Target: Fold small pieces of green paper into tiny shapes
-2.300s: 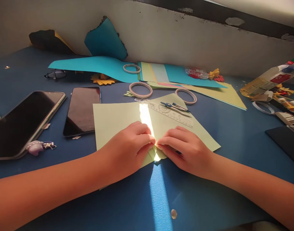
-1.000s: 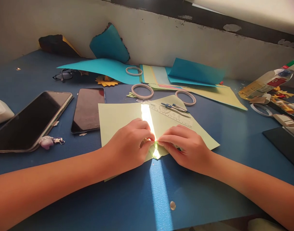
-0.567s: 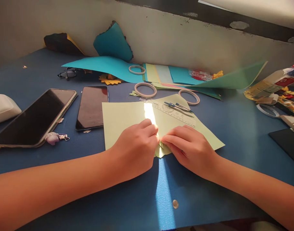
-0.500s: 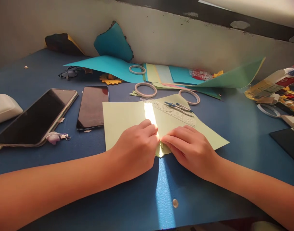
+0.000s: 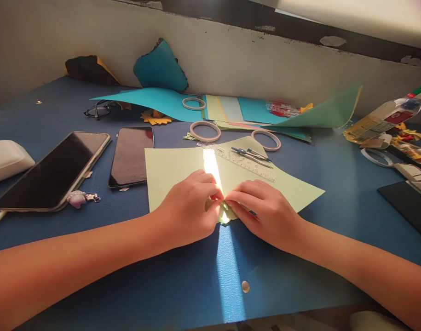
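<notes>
A pale green sheet of paper (image 5: 175,168) lies on the blue table, its near edge under my hands. My left hand (image 5: 193,207) is closed in a pinch, thumb and forefinger meeting at a small piece of green paper (image 5: 225,214) in the strip of sunlight. Fingertip to fingertip with it, my right hand (image 5: 268,207) pinches the same small piece from the other side. Fingers cover most of this piece, so its shape is hard to tell. On the sheet, beyond my right hand, rest a clear ruler (image 5: 245,162) and a drawing compass (image 5: 253,155).
Left of the sheet lie two phones (image 5: 53,170) (image 5: 131,156) and a keychain charm (image 5: 77,198). Behind are tape rolls (image 5: 205,132) (image 5: 266,140) and blue card (image 5: 151,102). A plastic bottle (image 5: 386,117) leans at right. A small round disc (image 5: 245,287) sits near the front edge.
My left fingers have uncurled a little from a tighter fist, so thumb and forefinger now show in a pinch. The whole view has shifted slightly; my right hand keeps its pinch.
</notes>
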A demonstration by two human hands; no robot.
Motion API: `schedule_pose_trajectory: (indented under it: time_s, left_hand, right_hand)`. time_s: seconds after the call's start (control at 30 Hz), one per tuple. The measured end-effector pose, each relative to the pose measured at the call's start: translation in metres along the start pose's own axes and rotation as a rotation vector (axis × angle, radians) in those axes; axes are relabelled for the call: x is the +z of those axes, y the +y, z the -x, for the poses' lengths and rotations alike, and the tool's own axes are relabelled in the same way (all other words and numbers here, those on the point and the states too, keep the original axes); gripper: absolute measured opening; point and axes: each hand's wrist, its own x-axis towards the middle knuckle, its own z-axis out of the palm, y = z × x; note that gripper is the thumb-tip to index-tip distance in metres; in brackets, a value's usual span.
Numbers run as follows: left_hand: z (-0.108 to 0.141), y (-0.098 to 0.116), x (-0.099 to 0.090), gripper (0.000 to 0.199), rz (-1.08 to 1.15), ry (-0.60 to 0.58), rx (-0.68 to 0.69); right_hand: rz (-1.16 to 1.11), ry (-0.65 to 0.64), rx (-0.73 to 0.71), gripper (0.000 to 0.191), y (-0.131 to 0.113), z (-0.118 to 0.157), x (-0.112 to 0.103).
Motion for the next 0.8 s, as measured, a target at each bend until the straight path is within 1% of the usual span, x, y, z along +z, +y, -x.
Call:
schedule_pose_trajectory:
  time_s: [0.07,0.13,0.27,0.33,0.37,0.43,0.47,0.53,0.6,0.63,0.73,0.8]
  left_hand:
    - [0.0,-0.003,-0.004,0.019,0.029,0.01,0.049]
    - [0.0,-0.007,-0.007,0.021,0.022,0.03,0.13]
    - [0.0,-0.007,-0.01,0.014,-0.047,0.086,0.251]
    - [0.001,-0.005,-0.01,0.012,-0.052,0.108,0.273]
    - [0.001,-0.004,-0.009,0.012,-0.027,0.125,0.281]
    - [0.003,-0.001,-0.007,0.012,0.063,0.177,0.282]
    - [0.004,0.0,-0.006,0.012,0.111,0.201,0.271]
    - [0.005,0.002,-0.004,0.012,0.177,0.221,0.211]
    - [0.005,0.003,-0.004,0.015,0.206,0.201,0.137]
    - [0.005,0.004,-0.005,0.016,0.219,0.19,0.114]
    - [0.005,0.006,-0.006,0.017,0.258,0.147,0.076]
    - [0.007,0.008,-0.006,0.02,0.294,0.099,-0.008]
  right_hand:
    - [-0.144,0.017,0.075,0.014,0.001,-0.002,-0.001]
    - [-0.321,0.019,0.183,0.012,0.002,-0.005,-0.005]
    - [-0.61,-0.094,0.424,0.01,-0.001,-0.013,-0.014]
    - [-0.706,-0.143,0.504,0.012,-0.003,-0.015,-0.017]
    - [-0.732,-0.142,0.525,0.013,-0.003,-0.015,-0.017]
    - [-0.714,-0.066,0.502,0.012,-0.005,-0.014,-0.017]
    - [-0.678,-0.003,0.452,0.011,-0.005,-0.013,-0.016]
    - [-0.58,0.117,0.297,0.01,-0.006,-0.011,-0.013]
    - [-0.484,0.182,0.154,0.012,-0.007,-0.01,-0.01]
    - [-0.445,0.202,0.114,0.013,-0.007,-0.01,-0.008]
    - [-0.349,0.256,0.081,0.014,-0.008,-0.009,-0.003]
    - [-0.29,0.285,0.053,0.017,-0.008,-0.008,-0.002]
